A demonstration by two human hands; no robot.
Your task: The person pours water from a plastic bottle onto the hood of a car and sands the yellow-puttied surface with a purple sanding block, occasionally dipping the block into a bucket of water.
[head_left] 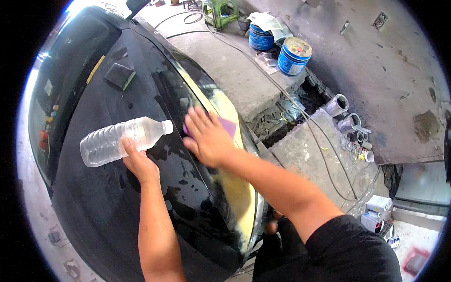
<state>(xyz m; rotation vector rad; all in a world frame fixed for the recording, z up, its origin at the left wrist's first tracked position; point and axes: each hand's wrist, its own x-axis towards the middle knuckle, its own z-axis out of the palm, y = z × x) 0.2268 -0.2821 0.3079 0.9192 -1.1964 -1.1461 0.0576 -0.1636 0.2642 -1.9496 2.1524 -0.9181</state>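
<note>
At the near right, white boxes (378,205) are standing stacked on the floor. At the near centre, a pale yellow patch (235,195) is running along the right edge of a dark vehicle hood (105,202). Darker, wet-looking marks are spotting the hood.

The left hand (141,164) is closing around a clear plastic bottle (112,143), with the thumb lying across its side. The bottle is lying over the middle of the hood, nearly horizontal, its white cap (167,127) pointing right. The right hand (206,138) is lying nearly flat, fingers extending, over a purple pad (229,127). The hand is covering most of the pad at the right side of the hood, beside the yellow patch; whether the fingers are gripping the pad's edges cannot be told.

Farther right, open metal cans (336,105) are lying tilted beside the wall (376,89). Dark hoses (324,145) are trailing across the floor.

Farther left, a dark block (117,74) is resting on the hood, and a narrow yellow strip (95,69) is lying near the windscreen (70,61).

Beyond the hood, two blue buckets (292,62) are standing near the wall, papers (268,22) covering the left one. A green stool (219,13) is standing at the far centre.
</note>
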